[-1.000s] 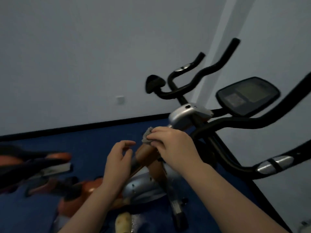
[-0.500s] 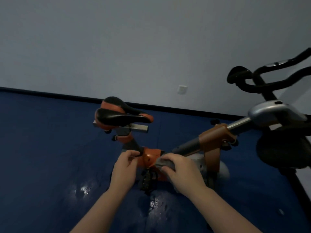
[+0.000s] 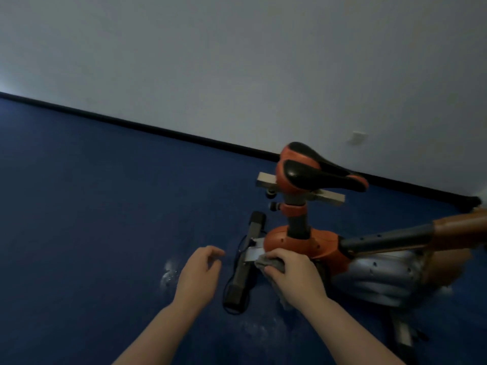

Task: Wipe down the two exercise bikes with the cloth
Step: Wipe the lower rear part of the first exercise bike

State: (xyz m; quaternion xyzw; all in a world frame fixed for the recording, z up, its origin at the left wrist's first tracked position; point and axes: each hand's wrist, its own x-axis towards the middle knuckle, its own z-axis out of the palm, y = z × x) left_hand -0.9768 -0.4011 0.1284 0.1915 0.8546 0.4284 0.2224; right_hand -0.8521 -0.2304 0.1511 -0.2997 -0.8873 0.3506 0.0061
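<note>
The right hand [image 3: 295,275] is gripping the cloth [image 3: 268,264] against the orange bike [image 3: 300,241]; at 9 o'clock, the left hand [image 3: 197,275] is hanging loosely curled, holding nothing.

Glossy orange plastic housing [image 3: 300,242], a smooth black-and-orange saddle [image 3: 316,172], a matt grey metal crossbar [image 3: 328,197], a soft grey cloth [image 3: 268,264], and shiny blue floor [image 3: 105,233] at nine o'clock.

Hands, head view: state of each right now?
Left hand: open, fingers loosely curled, holding nothing, hovering above the floor.
Right hand: grips the grey cloth, pressing it on the orange bike frame.
</note>
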